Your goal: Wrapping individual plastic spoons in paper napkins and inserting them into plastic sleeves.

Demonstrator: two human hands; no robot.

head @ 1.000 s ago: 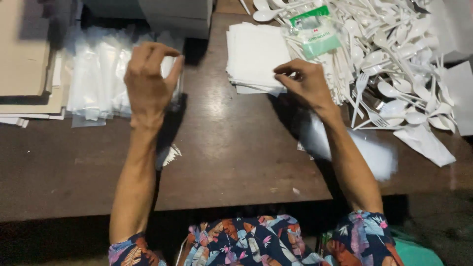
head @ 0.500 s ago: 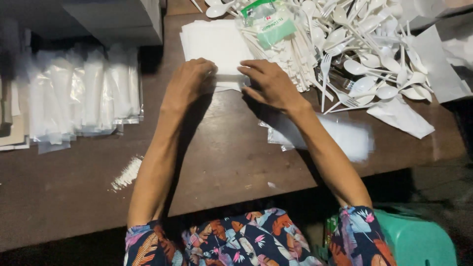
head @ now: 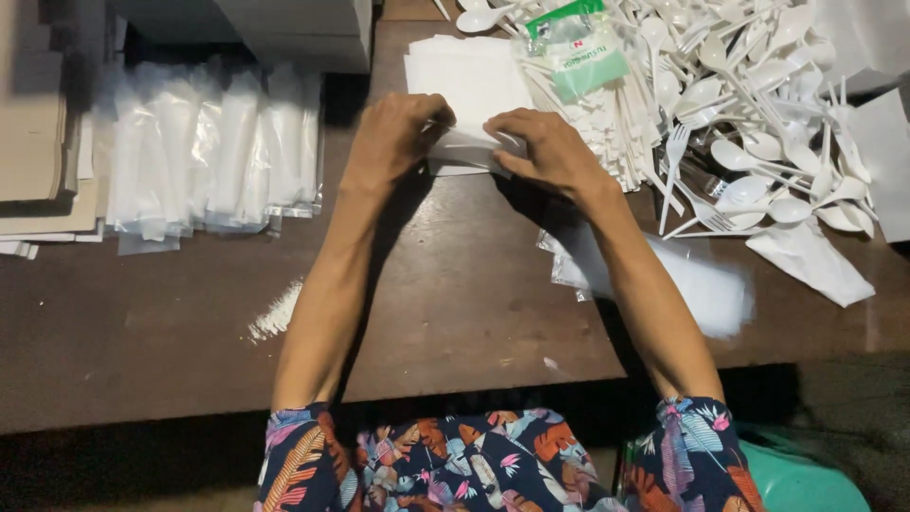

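**Both hands on the napkin stack**

At the far left, flat cardboard [head: 33, 123] lies stacked at the bench [head: 455, 303] edge. Beside it sits a row of clear packets [head: 204, 152], already filled, and a small white scrap [head: 275, 313] lies nearer the person.

The left hand [head: 393, 142] reaches straight forward, forearm long and nearly level, wrist slightly bent down, fingers curled over the near left edge of the napkins [head: 464, 85]. Its grip pinches the top sheet. The right hand [head: 545, 152] comes in from the right at a slant, elbow out, thumb and forefinger closed on the same sheet just beside the left hand. The napkins sit at the far middle of the bench, touching the cutlery pile on their right.

Under the right forearm lies an empty clear bag [head: 664, 284]. Further right, a green-topped packet [head: 578, 47] rests on a heap of white forks and spoons [head: 749, 114].

Risk, as I judge it: the sheets are thin and cling, so the pinch may lift several at once or tear one. The right forearm hangs close over the bag and could sweep it off the bench; the elbow is also near loose forks.
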